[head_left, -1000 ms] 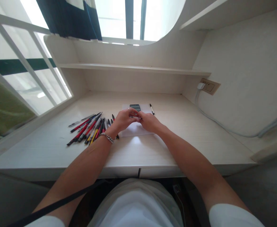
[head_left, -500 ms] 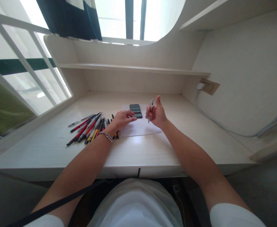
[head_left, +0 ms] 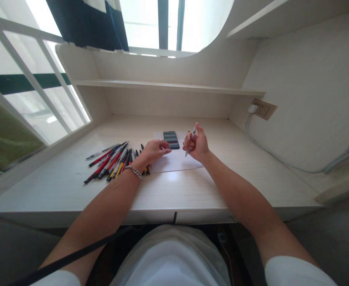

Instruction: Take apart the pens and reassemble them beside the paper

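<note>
My right hand (head_left: 196, 143) is closed around a white pen (head_left: 190, 142), held tilted with its tip pointing down toward a white sheet of paper (head_left: 177, 161) on the desk. My left hand (head_left: 154, 150) rests on the paper's left edge, fingers loosely curled, a ring on one finger and a chain bracelet on the wrist; nothing shows in it. A dark phone (head_left: 171, 139) lies at the paper's far edge, between the two hands. A pile of several pens (head_left: 111, 162), red, black and yellow, lies on the desk to the left of my left hand.
The white desk (head_left: 222, 186) has a back shelf (head_left: 168, 86) and a wall on the right with a socket (head_left: 262, 108) and a cable (head_left: 282, 159) running along it. A window railing stands at the left. A drawer front sits under the desk edge.
One second ago both hands were together over the paper at one pen. The right hand then lifted away with the pen, thumb up, and now has the thumb folded down; the left hand stayed.
</note>
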`<state>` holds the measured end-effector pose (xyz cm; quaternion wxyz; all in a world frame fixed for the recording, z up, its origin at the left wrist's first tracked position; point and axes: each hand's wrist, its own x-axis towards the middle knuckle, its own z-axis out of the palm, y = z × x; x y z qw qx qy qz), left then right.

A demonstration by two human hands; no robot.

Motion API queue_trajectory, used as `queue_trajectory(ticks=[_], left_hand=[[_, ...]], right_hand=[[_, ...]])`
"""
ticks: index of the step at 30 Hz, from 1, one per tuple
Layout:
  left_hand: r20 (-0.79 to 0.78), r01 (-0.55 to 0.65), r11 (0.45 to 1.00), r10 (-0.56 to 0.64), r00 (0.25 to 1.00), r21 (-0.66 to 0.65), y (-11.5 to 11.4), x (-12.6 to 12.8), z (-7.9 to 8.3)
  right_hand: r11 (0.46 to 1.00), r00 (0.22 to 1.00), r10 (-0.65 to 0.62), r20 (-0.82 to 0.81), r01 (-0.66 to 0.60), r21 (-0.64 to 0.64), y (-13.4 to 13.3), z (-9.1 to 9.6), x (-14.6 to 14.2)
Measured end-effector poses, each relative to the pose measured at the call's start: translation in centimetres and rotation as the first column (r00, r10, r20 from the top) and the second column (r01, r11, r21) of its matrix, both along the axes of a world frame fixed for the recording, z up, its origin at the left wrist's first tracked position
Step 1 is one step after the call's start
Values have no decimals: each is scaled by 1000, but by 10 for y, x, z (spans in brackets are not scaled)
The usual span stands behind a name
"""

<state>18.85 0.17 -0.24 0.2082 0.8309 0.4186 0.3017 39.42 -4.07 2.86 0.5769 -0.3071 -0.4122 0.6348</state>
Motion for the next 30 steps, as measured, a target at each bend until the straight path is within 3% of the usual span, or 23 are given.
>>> queue_trajectory(ticks=[7, 23, 30], left_hand=[[4, -6, 1000, 6, 1000, 4, 1, -1, 0], [-34, -62, 998, 62, 997, 11, 0, -4, 5], [-48, -113, 992, 116, 992, 58, 12, -11, 1]], right_hand=[[997, 995, -82, 56, 82, -4, -1, 2, 2], [999, 998, -49, 50, 49, -2, -1, 2, 4], [997, 995, -79, 62, 80, -21, -1, 2, 3]])
